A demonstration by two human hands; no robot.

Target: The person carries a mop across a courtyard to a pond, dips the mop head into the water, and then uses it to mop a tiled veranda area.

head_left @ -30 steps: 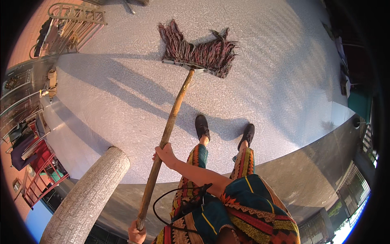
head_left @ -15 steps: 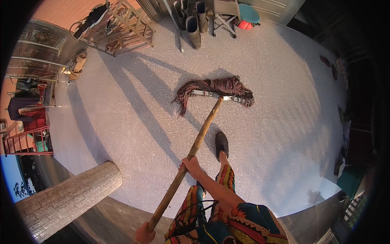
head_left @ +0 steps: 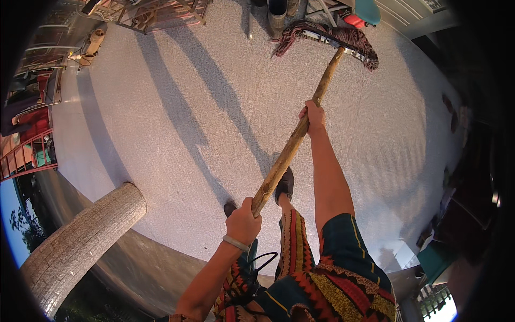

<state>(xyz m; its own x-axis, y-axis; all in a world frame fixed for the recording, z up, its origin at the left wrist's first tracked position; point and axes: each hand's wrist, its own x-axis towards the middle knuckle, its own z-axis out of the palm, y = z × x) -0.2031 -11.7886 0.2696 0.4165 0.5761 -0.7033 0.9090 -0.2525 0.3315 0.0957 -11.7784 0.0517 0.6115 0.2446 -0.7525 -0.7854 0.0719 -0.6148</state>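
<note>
A mop with a long wooden handle [head_left: 287,153] slants from lower left to upper right across the view. Its reddish-brown string head [head_left: 351,38], fixed to a metal bar, lies on the speckled floor close to the boots and stool. My left hand [head_left: 243,222], with a bracelet at the wrist, is wrapped round the lower end of the handle. Farther up, my right hand [head_left: 313,117] grips the handle with the arm stretched forward. Below the handle my dark shoes [head_left: 286,182] stand on the floor.
Tall boots [head_left: 277,16] and a folding stool [head_left: 322,12] stand at the far edge, beside a teal round seat [head_left: 367,12]. A metal rack [head_left: 155,15] is at the far left. A round tiled pillar [head_left: 88,241] rises at the near left, by the floor's edge.
Both hands have pushed the mop forward and to the right. Its head now lies up against the boots and stool. My left hand has come up from the bottom edge of the view.
</note>
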